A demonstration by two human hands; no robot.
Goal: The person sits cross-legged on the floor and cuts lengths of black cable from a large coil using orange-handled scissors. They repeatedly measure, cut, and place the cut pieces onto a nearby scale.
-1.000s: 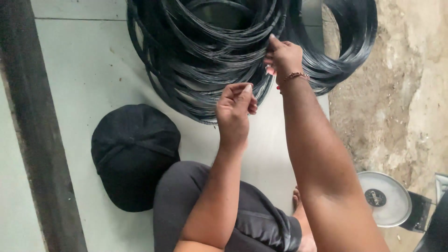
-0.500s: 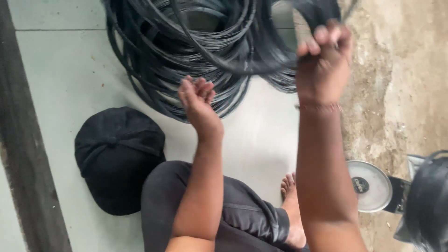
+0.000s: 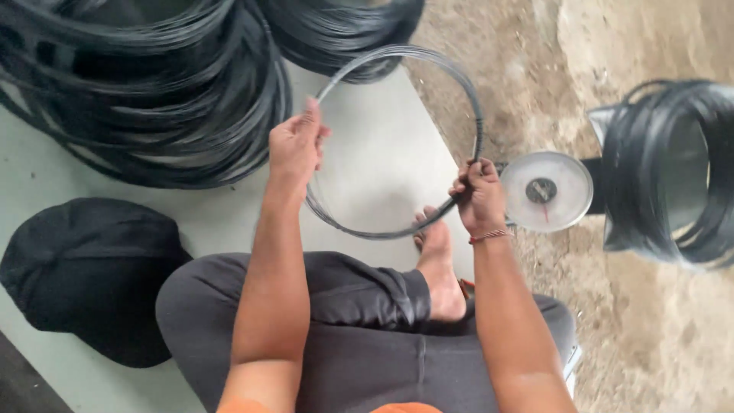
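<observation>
**Both hands on a small hoop of dark wire**

The left hand (image 3: 297, 147) is closed on the left side of a thin wire hoop (image 3: 397, 145), thumb up, its fingers wrapped round the strands so that the fingertips are hidden. The right hand (image 3: 479, 195) grips the hoop's lower right side in a fist; a thin bracelet (image 3: 489, 235) sits on that wrist. The hoop is held in the air over a pale floor slab (image 3: 382, 168), a few strands thick, and its upper arc is slightly blurred.

Under the hoop, a bare foot (image 3: 440, 264) shows beyond the person's dark grey trousers (image 3: 359, 336); the toes are partly behind the wire. To the left lies a black cap (image 3: 92, 275), its far edge cut off by the frame. Above it, a big pile of black wire coils (image 3: 145, 84) runs out of the top and left of the picture.

To the right, on rough ground (image 3: 634, 46), stands a round scale dial (image 3: 547, 191), just beside the right hand. Past it, another black wire bundle (image 3: 673, 172) sits on something hard to make out, cut off at the right edge.
</observation>
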